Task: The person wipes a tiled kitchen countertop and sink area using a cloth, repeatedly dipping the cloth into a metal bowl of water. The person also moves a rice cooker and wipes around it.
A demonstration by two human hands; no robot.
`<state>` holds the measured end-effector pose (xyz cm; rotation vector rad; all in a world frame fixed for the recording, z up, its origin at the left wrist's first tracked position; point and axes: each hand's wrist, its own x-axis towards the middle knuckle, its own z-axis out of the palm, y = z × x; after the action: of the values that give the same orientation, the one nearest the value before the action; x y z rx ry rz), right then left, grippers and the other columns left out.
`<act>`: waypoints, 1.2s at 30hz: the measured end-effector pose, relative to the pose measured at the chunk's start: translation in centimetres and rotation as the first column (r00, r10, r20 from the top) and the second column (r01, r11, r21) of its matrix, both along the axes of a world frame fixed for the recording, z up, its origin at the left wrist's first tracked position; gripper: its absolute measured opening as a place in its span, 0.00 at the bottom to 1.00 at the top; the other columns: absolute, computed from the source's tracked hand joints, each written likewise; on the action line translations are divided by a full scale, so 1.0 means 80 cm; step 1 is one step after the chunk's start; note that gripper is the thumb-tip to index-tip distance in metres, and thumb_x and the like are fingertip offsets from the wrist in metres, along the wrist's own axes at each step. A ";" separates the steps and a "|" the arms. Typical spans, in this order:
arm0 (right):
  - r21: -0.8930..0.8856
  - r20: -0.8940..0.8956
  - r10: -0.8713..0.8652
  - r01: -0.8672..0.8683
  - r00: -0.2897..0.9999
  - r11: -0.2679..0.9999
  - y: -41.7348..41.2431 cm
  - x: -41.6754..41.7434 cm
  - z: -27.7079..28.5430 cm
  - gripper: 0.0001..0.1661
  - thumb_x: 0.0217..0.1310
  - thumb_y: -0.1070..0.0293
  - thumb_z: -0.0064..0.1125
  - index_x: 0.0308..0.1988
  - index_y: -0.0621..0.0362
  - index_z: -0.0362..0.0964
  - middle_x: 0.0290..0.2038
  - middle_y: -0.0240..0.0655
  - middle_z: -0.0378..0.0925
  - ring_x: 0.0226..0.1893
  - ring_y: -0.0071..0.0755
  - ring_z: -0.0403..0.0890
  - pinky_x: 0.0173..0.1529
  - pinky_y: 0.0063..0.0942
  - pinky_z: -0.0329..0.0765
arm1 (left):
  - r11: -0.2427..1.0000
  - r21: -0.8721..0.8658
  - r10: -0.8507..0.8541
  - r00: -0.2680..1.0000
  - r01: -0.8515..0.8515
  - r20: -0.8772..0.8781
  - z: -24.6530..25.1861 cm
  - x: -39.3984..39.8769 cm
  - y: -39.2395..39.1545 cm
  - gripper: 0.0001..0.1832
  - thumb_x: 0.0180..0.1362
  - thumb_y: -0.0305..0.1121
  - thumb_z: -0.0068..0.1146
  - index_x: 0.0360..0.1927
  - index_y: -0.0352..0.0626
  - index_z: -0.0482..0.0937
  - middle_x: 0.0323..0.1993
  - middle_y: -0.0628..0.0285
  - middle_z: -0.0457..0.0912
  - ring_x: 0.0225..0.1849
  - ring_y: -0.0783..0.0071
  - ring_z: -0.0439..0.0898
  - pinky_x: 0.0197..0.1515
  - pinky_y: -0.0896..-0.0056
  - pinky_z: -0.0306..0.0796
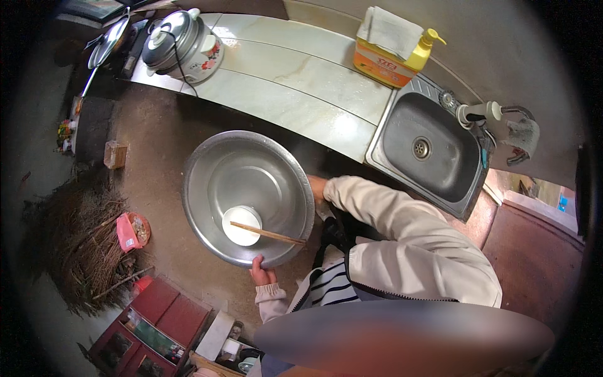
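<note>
A large metal basin is held off the floor between my two hands, in front of my body. My left hand grips its near lower rim, with the thumb over the edge. On the side toward the counter, my right hand holds the basin's outer edge; its fingers are partly hidden behind the wall. Inside the basin, toward its lower side, sits a white bowl. Wooden chopsticks lie across the bowl and reach the basin's rim.
A tiled counter carries a floral rice cooker and a yellow detergent bottle topped by a cloth. Right of it is a metal sink. Brushwood and a red cabinet stand lower left.
</note>
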<state>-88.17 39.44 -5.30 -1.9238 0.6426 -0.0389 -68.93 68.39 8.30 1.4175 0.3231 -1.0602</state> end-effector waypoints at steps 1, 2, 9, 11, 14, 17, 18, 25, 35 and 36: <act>0.100 0.139 -0.059 0.045 0.989 0.994 0.024 -0.001 0.014 0.25 0.56 0.71 0.51 0.55 0.49 0.68 0.52 0.44 0.74 0.55 0.43 0.72 0.68 0.50 0.50 | 0.999 -0.024 0.022 0.999 -0.022 0.027 -0.004 -0.001 0.003 0.23 0.49 0.25 0.55 0.51 0.37 0.69 0.44 0.58 0.75 0.45 0.65 0.76 0.49 0.64 0.72; 0.109 0.153 -0.063 0.047 0.986 0.993 0.001 -0.002 0.018 0.26 0.53 0.76 0.49 0.54 0.51 0.69 0.51 0.43 0.75 0.54 0.40 0.73 0.66 0.46 0.55 | 0.999 -0.026 0.041 0.999 -0.040 0.032 -0.006 0.001 0.004 0.23 0.49 0.24 0.55 0.51 0.38 0.69 0.44 0.58 0.75 0.45 0.65 0.76 0.49 0.64 0.72; -0.369 0.473 -0.657 0.809 0.588 0.458 -0.268 -0.059 0.019 0.24 0.50 0.80 0.42 0.46 0.56 0.77 0.40 0.48 0.79 0.36 0.48 0.79 0.43 0.39 0.75 | 0.996 -0.001 0.084 0.996 -0.084 0.023 -0.011 0.005 0.035 0.24 0.48 0.23 0.55 0.52 0.38 0.68 0.43 0.57 0.75 0.44 0.65 0.76 0.48 0.62 0.72; -0.376 0.379 -0.672 0.770 0.636 0.516 -0.258 -0.034 -0.003 0.21 0.54 0.77 0.43 0.46 0.53 0.77 0.38 0.47 0.79 0.35 0.51 0.78 0.42 0.40 0.75 | 0.997 0.011 0.082 0.996 -0.082 0.040 -0.017 0.004 0.040 0.25 0.49 0.23 0.55 0.53 0.38 0.68 0.44 0.57 0.74 0.45 0.65 0.75 0.48 0.62 0.72; -0.185 0.094 -0.497 0.505 0.863 0.843 -0.154 0.032 -0.005 0.16 0.56 0.70 0.48 0.44 0.53 0.77 0.37 0.50 0.78 0.34 0.50 0.79 0.40 0.41 0.75 | 0.994 0.061 0.091 0.995 -0.092 0.029 -0.011 -0.008 0.049 0.27 0.49 0.23 0.54 0.55 0.37 0.66 0.46 0.57 0.74 0.46 0.65 0.75 0.50 0.61 0.72; -0.211 -0.195 -0.076 0.033 0.978 0.977 -0.032 0.036 -0.026 0.19 0.58 0.59 0.49 0.47 0.55 0.74 0.42 0.53 0.75 0.42 0.54 0.77 0.47 0.42 0.75 | 0.996 0.016 0.082 0.996 -0.082 0.032 -0.011 -0.011 0.035 0.28 0.49 0.23 0.53 0.57 0.37 0.65 0.47 0.57 0.73 0.46 0.64 0.74 0.51 0.60 0.70; -0.101 -0.081 -0.117 0.109 0.990 0.989 -0.007 0.021 -0.024 0.19 0.58 0.63 0.48 0.48 0.55 0.74 0.43 0.55 0.74 0.44 0.53 0.76 0.48 0.44 0.74 | 0.995 0.014 0.102 0.993 -0.103 0.052 -0.010 -0.022 0.029 0.28 0.49 0.23 0.53 0.57 0.37 0.65 0.47 0.57 0.73 0.46 0.63 0.74 0.52 0.60 0.70; -0.579 0.564 -0.455 0.723 0.689 0.378 -0.177 -0.104 0.004 0.26 0.49 0.84 0.43 0.49 0.57 0.73 0.27 0.42 0.76 0.26 0.39 0.78 0.28 0.32 0.72 | 1.000 0.011 0.027 1.000 -0.027 0.011 -0.035 -0.025 0.034 0.22 0.49 0.25 0.55 0.50 0.34 0.70 0.43 0.57 0.75 0.44 0.65 0.75 0.50 0.62 0.70; 0.004 0.475 -0.420 0.475 0.773 0.880 -0.001 -0.114 0.044 0.25 0.51 0.78 0.44 0.52 0.57 0.71 0.39 0.48 0.78 0.37 0.49 0.80 0.44 0.38 0.76 | 0.999 0.007 -0.053 0.999 0.053 0.003 -0.026 -0.016 0.024 0.15 0.49 0.25 0.55 0.43 0.35 0.73 0.39 0.58 0.76 0.41 0.66 0.76 0.47 0.63 0.72; -0.042 0.463 -0.552 0.639 0.694 0.768 -0.027 -0.150 0.043 0.25 0.50 0.80 0.42 0.49 0.58 0.73 0.40 0.46 0.79 0.36 0.45 0.81 0.43 0.36 0.76 | 0.998 -0.021 -0.060 0.998 0.060 -0.008 -0.030 -0.017 0.026 0.16 0.49 0.24 0.54 0.43 0.34 0.72 0.39 0.58 0.76 0.41 0.66 0.76 0.47 0.63 0.72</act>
<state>-100.15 37.25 -1.87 -1.7229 0.9661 -0.9584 -70.25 70.46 5.93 1.4115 0.2768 -1.1161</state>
